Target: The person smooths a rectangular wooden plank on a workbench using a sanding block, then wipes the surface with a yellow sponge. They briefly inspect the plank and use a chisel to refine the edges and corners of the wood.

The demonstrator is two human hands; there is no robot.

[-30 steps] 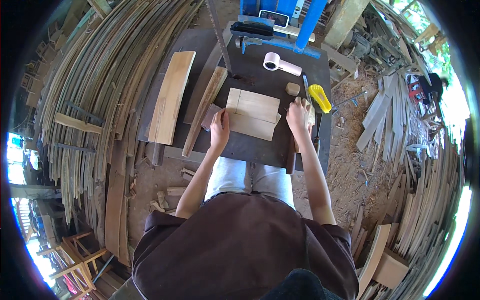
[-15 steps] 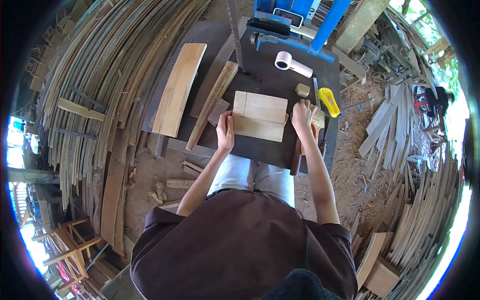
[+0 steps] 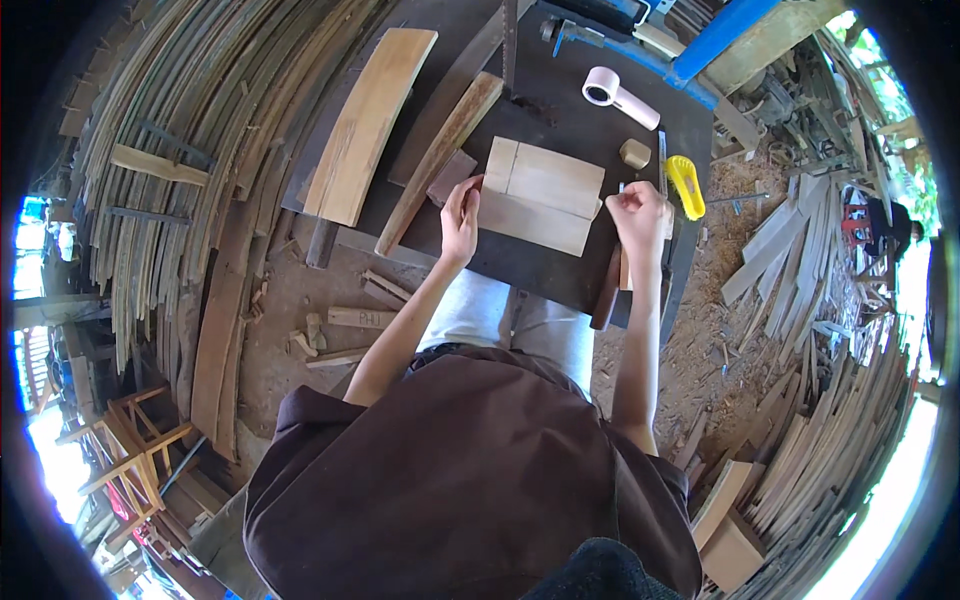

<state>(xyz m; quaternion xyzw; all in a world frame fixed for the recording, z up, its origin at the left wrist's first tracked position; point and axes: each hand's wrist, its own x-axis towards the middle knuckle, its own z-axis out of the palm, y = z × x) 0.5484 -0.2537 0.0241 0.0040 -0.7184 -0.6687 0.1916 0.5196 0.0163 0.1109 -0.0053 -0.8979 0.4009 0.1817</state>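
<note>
Two overlapping pale wooden boards (image 3: 543, 200) lie on the dark table (image 3: 545, 270). My left hand (image 3: 458, 220) has curled fingers at their left edge, beside a darker wooden block (image 3: 440, 186). My right hand (image 3: 638, 210) is closed in a pinch around a small, thin, light object, too small to name, just off the boards' right side. Wooden-handled tools (image 3: 606, 300) lie partly hidden under that hand and forearm. A small wooden block (image 3: 634, 153) sits behind it, with a yellow brush-like object (image 3: 685, 188) to its right.
A long board (image 3: 370, 120) and narrow battens (image 3: 440, 160) lie left. A saw blade (image 3: 508, 55) rises behind; a pink handheld device (image 3: 628, 100) and blue metal frame (image 3: 720, 45) are at the back. Timber stacks (image 3: 180, 220) flank the table. A person (image 3: 890, 225) is far right.
The whole view has shifted, putting the table higher and farther right in the picture. My right hand has drawn slightly toward me and now shows a small object between its fingers.
</note>
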